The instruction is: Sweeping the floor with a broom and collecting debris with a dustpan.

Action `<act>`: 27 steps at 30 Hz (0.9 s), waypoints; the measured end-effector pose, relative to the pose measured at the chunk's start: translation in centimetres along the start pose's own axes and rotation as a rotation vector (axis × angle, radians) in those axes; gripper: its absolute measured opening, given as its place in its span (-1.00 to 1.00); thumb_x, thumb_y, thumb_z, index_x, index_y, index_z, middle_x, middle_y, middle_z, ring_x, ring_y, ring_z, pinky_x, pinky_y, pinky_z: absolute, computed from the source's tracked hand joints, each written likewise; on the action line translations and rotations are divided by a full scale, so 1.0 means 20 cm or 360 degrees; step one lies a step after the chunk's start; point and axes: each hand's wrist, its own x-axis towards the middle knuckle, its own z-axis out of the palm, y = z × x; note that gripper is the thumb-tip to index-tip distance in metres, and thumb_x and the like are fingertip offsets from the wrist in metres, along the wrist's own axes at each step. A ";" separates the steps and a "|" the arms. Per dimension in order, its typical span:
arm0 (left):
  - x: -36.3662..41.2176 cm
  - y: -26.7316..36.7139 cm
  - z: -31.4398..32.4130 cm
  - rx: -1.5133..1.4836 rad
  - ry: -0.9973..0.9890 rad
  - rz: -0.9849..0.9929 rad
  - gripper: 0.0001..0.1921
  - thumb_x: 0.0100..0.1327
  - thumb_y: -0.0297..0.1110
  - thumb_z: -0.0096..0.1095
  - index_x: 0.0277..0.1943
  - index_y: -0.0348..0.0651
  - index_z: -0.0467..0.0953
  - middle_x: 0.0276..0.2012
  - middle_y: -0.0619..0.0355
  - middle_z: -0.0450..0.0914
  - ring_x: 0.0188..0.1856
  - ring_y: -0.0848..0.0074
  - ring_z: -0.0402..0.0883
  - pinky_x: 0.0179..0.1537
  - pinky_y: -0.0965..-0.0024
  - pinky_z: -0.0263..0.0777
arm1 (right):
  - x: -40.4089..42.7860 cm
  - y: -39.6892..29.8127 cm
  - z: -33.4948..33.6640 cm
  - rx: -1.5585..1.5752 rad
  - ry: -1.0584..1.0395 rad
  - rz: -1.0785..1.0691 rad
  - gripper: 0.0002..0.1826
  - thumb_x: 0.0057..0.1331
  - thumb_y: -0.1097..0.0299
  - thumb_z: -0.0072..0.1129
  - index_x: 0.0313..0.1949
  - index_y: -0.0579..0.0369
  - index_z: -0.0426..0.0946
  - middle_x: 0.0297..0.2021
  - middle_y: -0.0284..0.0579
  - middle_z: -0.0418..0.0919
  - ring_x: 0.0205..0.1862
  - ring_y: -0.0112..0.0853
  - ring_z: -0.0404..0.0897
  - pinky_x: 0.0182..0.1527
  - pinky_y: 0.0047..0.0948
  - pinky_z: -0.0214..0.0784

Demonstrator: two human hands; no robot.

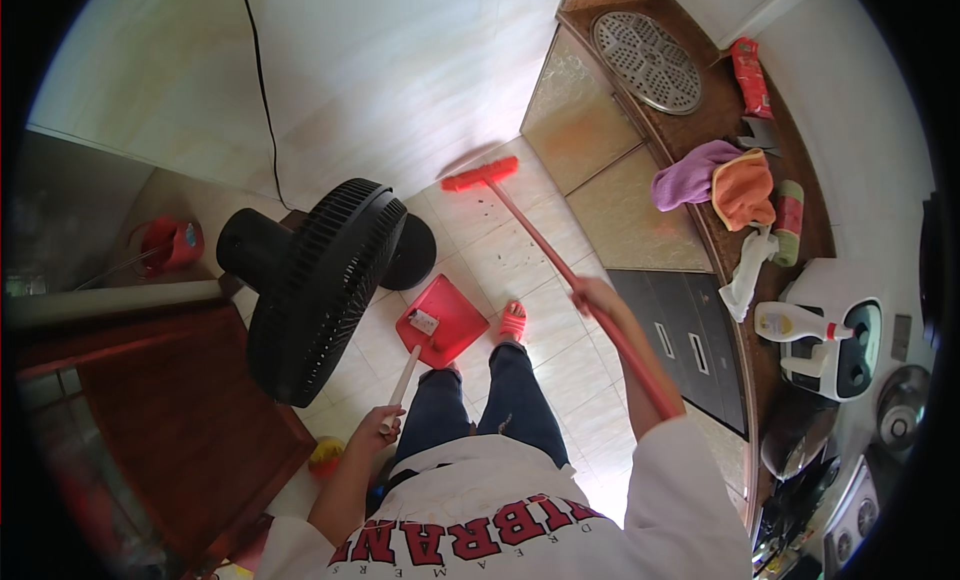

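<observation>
My right hand (pixel 598 298) grips the red handle of a broom (pixel 531 231), whose red bristle head (pixel 480 175) rests on the tiles close to the wall. In my left hand (pixel 379 427) is the pale handle (pixel 403 385) of a red dustpan (pixel 454 319). The pan sits on the floor in front of my left foot, with a small whitish packet (pixel 424 322) inside. Dark bits of debris (pixel 504 257) lie scattered on the tiles between the broom head and my slippered right foot (pixel 514 321).
A black pedestal fan (pixel 330 295) stands left of the dustpan, its cord (pixel 264 92) running up the wall. Behind it is a red-brown wooden table (pixel 172 400). Cabinets (pixel 637 205) line the right, their brown countertop (pixel 720 100) holding cloths (pixel 705 176), a spray bottle (pixel 799 323) and a perforated steel plate (pixel 646 61).
</observation>
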 end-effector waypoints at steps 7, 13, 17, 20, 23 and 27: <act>0.00 0.00 0.12 -0.0039 0.0050 0.0013 -0.76 0.19 -0.19 0.02 -0.25 -0.19 0.34 -0.73 0.26 0.34 -0.77 0.64 0.27 -0.77 0.65 0.13 | 0.24 0.08 -0.01 -0.0233 -0.0051 0.0270 -0.89 0.01 0.45 0.04 -0.58 0.22 0.39 -0.80 -0.18 0.34 -0.85 -0.46 0.32 -0.84 -0.48 0.15; 0.08 -0.03 0.09 -0.0189 -0.0021 -0.0013 -0.76 0.18 -0.22 -0.02 -0.23 -0.22 0.32 -0.71 0.25 0.35 -0.75 0.63 0.28 -0.75 0.64 0.15 | -0.37 0.23 -0.11 -0.0324 -0.0062 0.0525 -0.70 -0.02 0.57 0.05 -0.22 0.28 0.37 -0.74 -0.18 0.37 -0.82 -0.49 0.34 -0.84 -0.50 0.13; 0.15 0.02 0.12 -0.0243 -0.0004 -0.0017 -0.75 0.19 -0.22 -0.11 -0.25 -0.25 0.31 -0.73 0.26 0.34 -0.79 0.64 0.25 -0.79 0.63 0.08 | -0.66 0.12 -0.15 -0.0520 -0.0047 0.0467 -0.58 -0.04 0.57 0.06 -0.10 0.29 0.35 -0.72 -0.20 0.37 -0.80 -0.50 0.35 -0.82 -0.50 0.17; 0.20 0.07 0.15 -0.0236 0.0003 -0.0055 -0.78 0.19 -0.21 -0.07 -0.32 -0.22 0.33 -0.74 0.25 0.34 -0.78 0.62 0.30 -0.82 0.64 0.10 | -0.68 0.08 -0.16 -0.0472 -0.0005 0.0412 -0.54 -0.05 0.56 0.06 -0.07 0.29 0.34 -0.71 -0.21 0.37 -0.80 -0.51 0.34 -0.82 -0.53 0.16; 0.30 0.11 0.21 -0.0197 -0.0030 -0.0074 -0.77 0.20 -0.20 -0.10 -0.36 -0.21 0.33 -0.76 0.25 0.34 -0.79 0.61 0.31 -0.82 0.63 0.09 | -0.54 0.07 -0.21 -0.0301 0.0006 0.0361 -0.59 -0.04 0.56 0.06 -0.11 0.28 0.35 -0.71 -0.22 0.36 -0.81 -0.52 0.33 -0.84 -0.55 0.12; 0.42 0.22 0.34 -0.0133 -0.0023 -0.0087 -0.74 0.20 -0.15 -0.12 -0.42 -0.18 0.33 -0.75 0.27 0.33 -0.79 0.61 0.30 -0.83 0.62 0.04 | -0.26 0.12 -0.19 0.0090 -0.0060 0.0361 -0.82 0.03 0.56 0.03 -0.35 0.17 0.29 -0.76 -0.28 0.26 -0.84 -0.57 0.23 -0.85 -0.57 0.06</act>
